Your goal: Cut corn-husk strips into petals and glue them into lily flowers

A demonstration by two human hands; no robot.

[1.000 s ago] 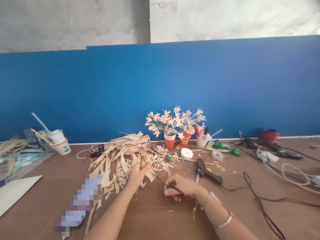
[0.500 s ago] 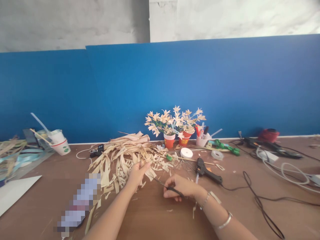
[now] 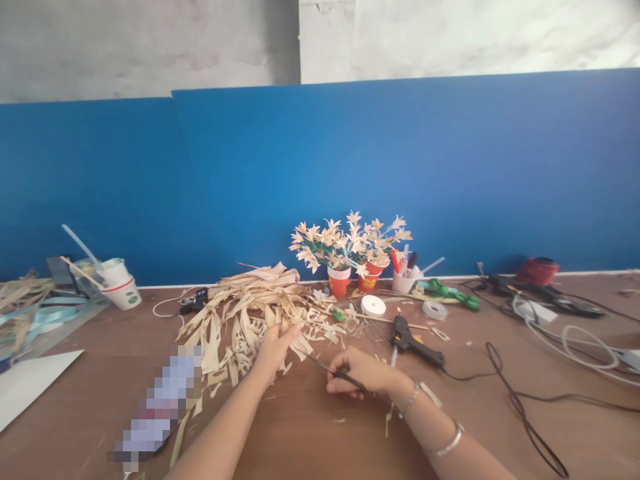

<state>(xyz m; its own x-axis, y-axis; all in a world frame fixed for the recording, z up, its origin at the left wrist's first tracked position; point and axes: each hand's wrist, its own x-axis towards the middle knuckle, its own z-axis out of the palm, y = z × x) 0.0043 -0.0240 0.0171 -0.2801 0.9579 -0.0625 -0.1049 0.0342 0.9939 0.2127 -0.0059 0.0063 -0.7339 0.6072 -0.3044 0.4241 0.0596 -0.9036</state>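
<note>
My left hand (image 3: 274,348) is closed on a pale strip of dried husk (image 3: 301,347) at the front edge of the husk pile (image 3: 240,313). To its right, my right hand (image 3: 353,373) grips dark-handled scissors (image 3: 345,379), whose blades point left to the strip's lower end. Whether the blades touch the strip is too small to tell. Behind the hands, pale husk flowers (image 3: 330,237) stand in two red cups (image 3: 339,283). Small cut scraps lie between the pile and the cups.
A black glue gun (image 3: 416,344) with its cable lies right of my right hand. Near the cups are a white tape roll (image 3: 373,306) and a clear tape roll (image 3: 435,310). Paper cups (image 3: 121,293) stand at left, white cables (image 3: 590,353) at right.
</note>
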